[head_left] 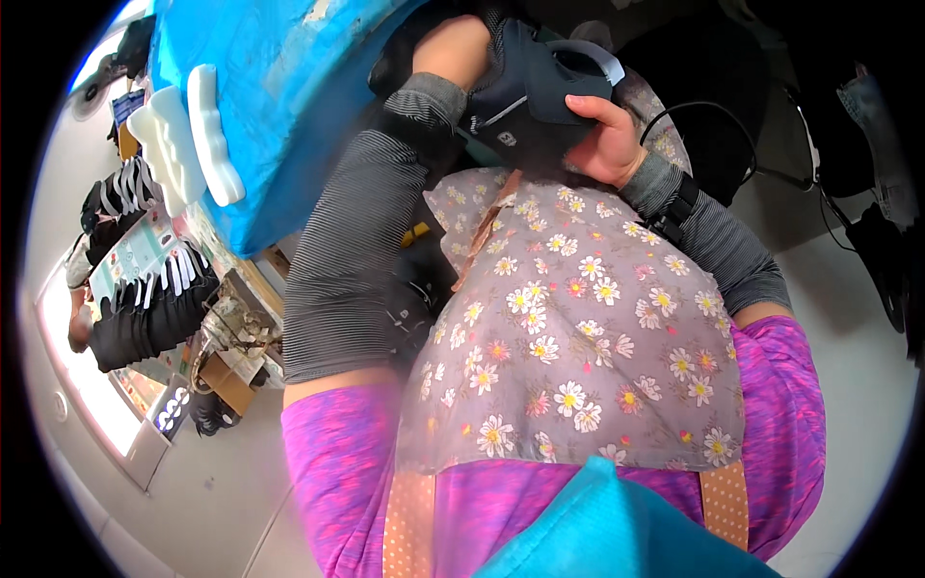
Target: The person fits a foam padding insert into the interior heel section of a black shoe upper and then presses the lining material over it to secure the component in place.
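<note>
A black shoe upper (pixel 528 108) with a light piping line and a small pale emblem is held over my lap, at the top of the view. A white edge (pixel 599 60) curves around its opening. My right hand (pixel 609 143) grips the upper from the right, thumb stretched along its surface and the other fingers mostly out of sight beneath. On the left side, my left hand (pixel 457 50) reaches in against the upper. Its fingers are hidden by the dark material, so their pose does not show. A flowered apron (pixel 568 337) covers my lap.
Two white wavy sole-shaped pieces (pixel 216 135) lie on a blue-covered surface (pixel 299 116) to the left. Beyond it are rows of black pieces (pixel 145 323) and a cardboard box (pixel 229 385). A black cable (pixel 750 144) loops at the right, near dark hanging items (pixel 882 260).
</note>
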Tool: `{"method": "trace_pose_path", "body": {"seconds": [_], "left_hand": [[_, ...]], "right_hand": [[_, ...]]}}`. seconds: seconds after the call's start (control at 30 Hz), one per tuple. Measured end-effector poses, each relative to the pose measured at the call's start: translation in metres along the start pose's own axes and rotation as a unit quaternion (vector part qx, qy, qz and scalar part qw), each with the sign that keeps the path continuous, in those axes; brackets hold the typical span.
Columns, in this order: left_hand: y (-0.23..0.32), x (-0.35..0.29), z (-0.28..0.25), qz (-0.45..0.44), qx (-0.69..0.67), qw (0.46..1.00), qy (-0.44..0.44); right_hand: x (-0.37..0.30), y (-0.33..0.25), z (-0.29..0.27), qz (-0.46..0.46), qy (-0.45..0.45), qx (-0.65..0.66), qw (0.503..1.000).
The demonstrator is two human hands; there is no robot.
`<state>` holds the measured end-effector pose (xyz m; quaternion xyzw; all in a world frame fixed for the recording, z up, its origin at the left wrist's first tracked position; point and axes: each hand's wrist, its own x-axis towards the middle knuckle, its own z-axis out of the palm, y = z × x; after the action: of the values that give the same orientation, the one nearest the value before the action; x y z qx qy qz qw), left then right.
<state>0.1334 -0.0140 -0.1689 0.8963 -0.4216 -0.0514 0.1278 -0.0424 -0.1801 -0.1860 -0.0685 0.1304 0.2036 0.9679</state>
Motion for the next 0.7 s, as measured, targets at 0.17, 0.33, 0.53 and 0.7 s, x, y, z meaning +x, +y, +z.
{"method": "trace_pose_path", "body": {"seconds": [0.17, 0.33, 0.53, 0.7], "left_hand": [[0.009, -0.002, -0.01, -0.118, 0.106, 0.987, -0.01], [0.034, -0.001, -0.035, -0.139, 0.124, 0.982, 0.025], [0.01, -0.014, -0.01, -0.121, 0.109, 0.987, 0.001], [0.006, -0.007, 0.001, -0.087, 0.059, 0.994, -0.037]], "right_hand": [[0.001, -0.007, -0.002, 0.024, -0.021, 0.019, 0.999], [-0.001, -0.011, -0.005, 0.026, -0.025, 0.012, 0.999], [0.006, -0.011, -0.003, 0.033, 0.015, -0.005, 0.999], [0.004, -0.016, -0.008, 0.044, -0.01, 0.007, 0.999]]}}
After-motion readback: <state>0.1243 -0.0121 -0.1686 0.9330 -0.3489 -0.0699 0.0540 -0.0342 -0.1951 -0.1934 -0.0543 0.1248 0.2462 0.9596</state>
